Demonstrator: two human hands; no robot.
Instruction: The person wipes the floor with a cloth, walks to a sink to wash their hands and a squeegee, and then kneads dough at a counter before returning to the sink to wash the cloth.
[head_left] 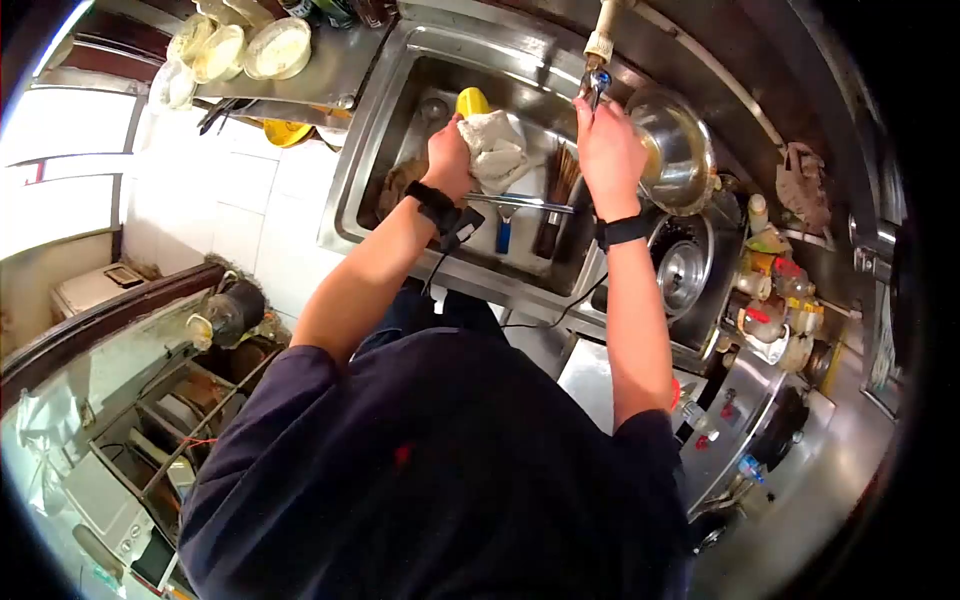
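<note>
My left hand (449, 160) is closed on a bunched off-white cloth (495, 150) over the sink (345, 190). A bright yellow object (472, 101) shows just beyond the cloth, partly covered by it. At the far right side of the sink, my right hand (612, 152) grips the tap (598, 80), its thumb against the metal fitting and most fingers hidden from above. Below the cloth lie a brush with brown bristles (564, 172), a dark handle (547, 236) and a blue handle (503, 236). A metal bar (520, 201) crosses the basin.
A large metal bowl (672, 150) stands right of the sink, with a round metal lid or pan (684, 275) nearer me. Bottles and jars (768, 315) crowd the right counter. Food-filled bowls (278, 48) sit on the left shelf. A black cord (540, 325) hangs before the sink.
</note>
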